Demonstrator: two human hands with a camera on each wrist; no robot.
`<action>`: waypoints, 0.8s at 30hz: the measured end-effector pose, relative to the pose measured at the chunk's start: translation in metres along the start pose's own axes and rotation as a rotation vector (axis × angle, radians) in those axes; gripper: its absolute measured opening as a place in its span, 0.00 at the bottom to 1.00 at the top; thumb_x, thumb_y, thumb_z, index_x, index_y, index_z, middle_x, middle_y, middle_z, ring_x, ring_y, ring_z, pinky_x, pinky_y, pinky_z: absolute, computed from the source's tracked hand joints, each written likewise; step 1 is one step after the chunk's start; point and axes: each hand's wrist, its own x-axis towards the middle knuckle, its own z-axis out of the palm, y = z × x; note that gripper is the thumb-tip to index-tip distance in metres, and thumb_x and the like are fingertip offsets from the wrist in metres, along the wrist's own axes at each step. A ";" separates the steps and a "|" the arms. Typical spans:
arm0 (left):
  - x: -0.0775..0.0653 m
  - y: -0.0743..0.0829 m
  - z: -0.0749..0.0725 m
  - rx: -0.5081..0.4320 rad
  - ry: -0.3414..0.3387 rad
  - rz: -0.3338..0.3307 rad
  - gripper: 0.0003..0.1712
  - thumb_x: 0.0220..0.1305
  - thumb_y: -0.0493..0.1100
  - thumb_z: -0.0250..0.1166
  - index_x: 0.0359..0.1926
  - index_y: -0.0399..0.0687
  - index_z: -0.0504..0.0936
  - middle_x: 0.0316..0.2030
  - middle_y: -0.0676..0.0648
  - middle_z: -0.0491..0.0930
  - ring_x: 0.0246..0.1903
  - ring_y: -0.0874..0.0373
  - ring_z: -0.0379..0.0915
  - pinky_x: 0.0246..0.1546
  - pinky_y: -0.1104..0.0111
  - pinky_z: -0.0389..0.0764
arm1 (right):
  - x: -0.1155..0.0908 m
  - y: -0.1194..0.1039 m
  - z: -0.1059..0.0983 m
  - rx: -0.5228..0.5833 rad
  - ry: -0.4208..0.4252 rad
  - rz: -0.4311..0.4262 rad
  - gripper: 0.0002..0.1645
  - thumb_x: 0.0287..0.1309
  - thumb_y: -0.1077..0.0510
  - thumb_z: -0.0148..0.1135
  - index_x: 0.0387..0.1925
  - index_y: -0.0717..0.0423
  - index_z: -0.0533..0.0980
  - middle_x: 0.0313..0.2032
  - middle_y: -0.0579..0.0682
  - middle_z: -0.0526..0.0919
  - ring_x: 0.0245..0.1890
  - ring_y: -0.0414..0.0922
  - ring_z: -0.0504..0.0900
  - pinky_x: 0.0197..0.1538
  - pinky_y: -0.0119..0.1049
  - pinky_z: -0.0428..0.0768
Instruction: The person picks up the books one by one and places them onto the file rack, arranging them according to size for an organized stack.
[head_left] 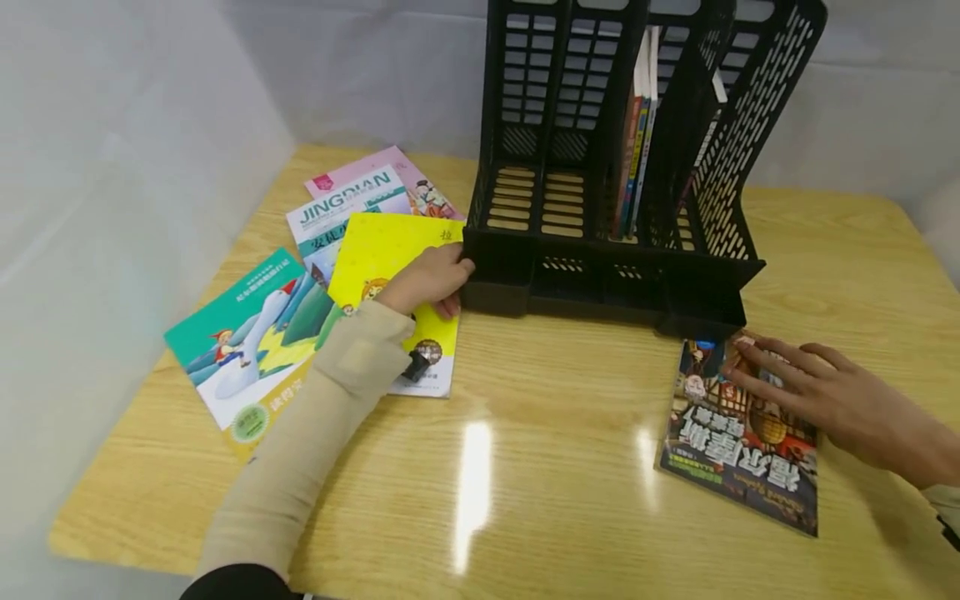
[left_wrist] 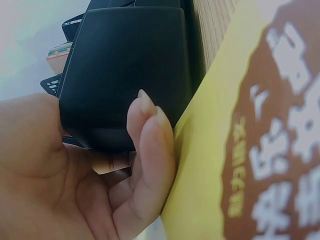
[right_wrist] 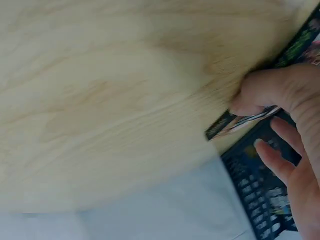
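My left hand (head_left: pixel 431 279) grips the left front corner of a black desktop file organizer (head_left: pixel 600 292). In the left wrist view its curled fingers (left_wrist: pixel 155 155) lie against the organizer's dark end wall. A yellow book (head_left: pixel 397 242) lies right under that hand. To the right, my right hand (head_left: pixel 832 396) holds a dark-covered book (head_left: pixel 742 450) by its far end, just in front of the organizer. In the right wrist view the thumb (right_wrist: pixel 255 97) presses at this book's edge, with bent fingers on the other side. The cover faces up, its lettering upside down from here.
Several thin books (head_left: pixel 637 158) stand in one organizer slot, and another book (head_left: pixel 705 146) leans in the rightmost. At left lie a green-and-white book (head_left: pixel 247 333), a book marked JINGDIAN (head_left: pixel 345 204) and a pink book (head_left: pixel 397 162). White cloth (head_left: pixel 375 75) hangs behind the wooden table (head_left: pixel 555 467).
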 end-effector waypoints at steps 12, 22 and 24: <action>0.001 0.003 0.001 -0.003 0.006 0.011 0.25 0.75 0.48 0.43 0.64 0.37 0.64 0.23 0.39 0.78 0.19 0.50 0.78 0.24 0.64 0.83 | 0.010 -0.054 -0.017 0.057 -0.084 0.025 0.78 0.22 0.80 0.74 0.76 0.44 0.46 0.73 0.60 0.51 0.75 0.51 0.41 0.54 0.63 0.72; 0.000 0.003 0.000 0.006 -0.001 0.003 0.27 0.75 0.48 0.43 0.67 0.36 0.60 0.22 0.40 0.78 0.18 0.51 0.78 0.24 0.64 0.83 | 0.008 -0.058 -0.008 0.070 0.055 0.051 0.31 0.75 0.59 0.17 0.73 0.49 0.55 0.71 0.59 0.57 0.67 0.60 0.63 0.52 0.59 0.74; 0.001 0.002 0.001 0.004 0.001 0.004 0.26 0.75 0.48 0.43 0.66 0.37 0.62 0.21 0.40 0.78 0.17 0.51 0.78 0.24 0.64 0.83 | 0.009 -0.057 -0.007 0.103 0.071 0.064 0.32 0.71 0.70 0.42 0.72 0.49 0.57 0.70 0.58 0.60 0.59 0.63 0.71 0.52 0.58 0.74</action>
